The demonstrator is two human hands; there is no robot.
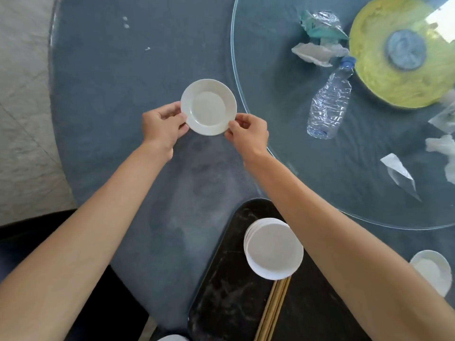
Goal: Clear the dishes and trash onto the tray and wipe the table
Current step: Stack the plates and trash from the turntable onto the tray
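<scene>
You have the small white plate (208, 107) pinched at its rim between both hands, your left hand (161, 125) gripping the left edge and your right hand (248, 132) gripping the lower right edge, and it sits out over the middle of the surface (110, 94), just beside the rim of the glass turntable (283, 156); whether it is lifted or resting there cannot be told. The grip is only fingertips on a smooth rim, so the plate could slip or tip if one hand lets go before the other has a firmer hold. Bringing it back to the black tray (226, 279) at the near edge, you could knock the stack of white plates (274, 249) already there, which leans slightly and overhangs the chopsticks (273, 311) lying beneath it; setting the plate down off-centre could send the stack sliding. Your right forearm also passes close over the turntable rim, and a careless sweep could catch the plastic bottle (330, 102) lying on its side near that rim and set it rolling. By count: one plate in your hands, one stack on the tray whose number cannot be told, a bundle of chopsticks, one bottle, one white bowl (430, 271) at the right edge, one yellow disc (369, 70) at the turntable centre, and at least five pieces of crumpled wrapper and tissue (317, 52) scattered on the glass.
</scene>
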